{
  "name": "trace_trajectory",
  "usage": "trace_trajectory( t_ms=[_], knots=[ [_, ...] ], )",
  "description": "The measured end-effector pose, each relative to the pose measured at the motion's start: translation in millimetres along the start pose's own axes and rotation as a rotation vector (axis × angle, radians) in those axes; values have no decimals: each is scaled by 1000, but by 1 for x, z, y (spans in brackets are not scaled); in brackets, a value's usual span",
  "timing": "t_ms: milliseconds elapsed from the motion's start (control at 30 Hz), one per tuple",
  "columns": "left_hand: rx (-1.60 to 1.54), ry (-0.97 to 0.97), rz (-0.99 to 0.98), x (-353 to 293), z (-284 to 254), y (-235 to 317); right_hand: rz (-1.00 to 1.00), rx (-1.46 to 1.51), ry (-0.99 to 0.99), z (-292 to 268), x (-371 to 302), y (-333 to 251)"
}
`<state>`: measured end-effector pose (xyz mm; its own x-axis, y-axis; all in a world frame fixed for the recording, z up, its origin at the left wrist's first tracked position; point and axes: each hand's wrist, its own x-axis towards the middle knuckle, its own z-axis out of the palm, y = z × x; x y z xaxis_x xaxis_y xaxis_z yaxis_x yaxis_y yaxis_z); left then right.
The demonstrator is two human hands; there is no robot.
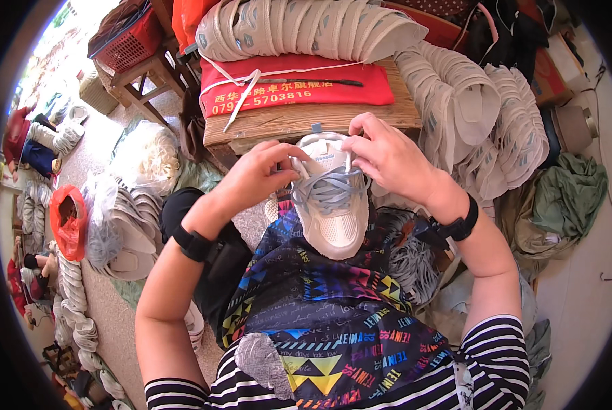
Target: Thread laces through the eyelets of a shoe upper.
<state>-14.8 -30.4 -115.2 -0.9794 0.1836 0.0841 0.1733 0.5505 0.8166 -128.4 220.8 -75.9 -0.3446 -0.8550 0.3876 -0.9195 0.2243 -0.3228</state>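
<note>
A white and cream sneaker [335, 222] sits over my lap at the edge of the wooden bench, its toe toward me. Grey-blue laces [328, 190] criss-cross its front. On the left side of its opening, the fingers of my left hand [268, 167] are pinched at the edge. Opposite, my right hand [388, 154] pinches the right edge near the tongue [328, 154]. Whether a lace end lies between the fingers is too small to tell. A dark patterned apron [320, 301] covers my lap under the shoe.
Ahead stands the wooden bench [265, 126] with a red cloth [292, 82], white cord [244, 99] and a thin dark tool [333, 83]. Rows of shoe uppers [306, 31] lie behind and more [456, 102] at right. Grey-blue laces [415, 266] bundle beside my lap. Other people [29, 143] sit far left.
</note>
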Motion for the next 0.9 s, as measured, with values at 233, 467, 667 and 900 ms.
trace_trajectory(
  t_ms=[233, 467, 667, 900],
  knots=[
    [145, -81, 102, 12, -1, -8, -25, 32, -286, -8, 4, 23],
    [-29, 279, -91, 10, 34, -8, 156, 430, -332, 9, -1, 30],
    [-219, 418, -121, 11, 37, 34, 291, 329, -33, 43, -7, 17],
    [-334, 553, -80, 9, 36, 37, 550, 992, 436, 37, 15, -20]
  ],
)
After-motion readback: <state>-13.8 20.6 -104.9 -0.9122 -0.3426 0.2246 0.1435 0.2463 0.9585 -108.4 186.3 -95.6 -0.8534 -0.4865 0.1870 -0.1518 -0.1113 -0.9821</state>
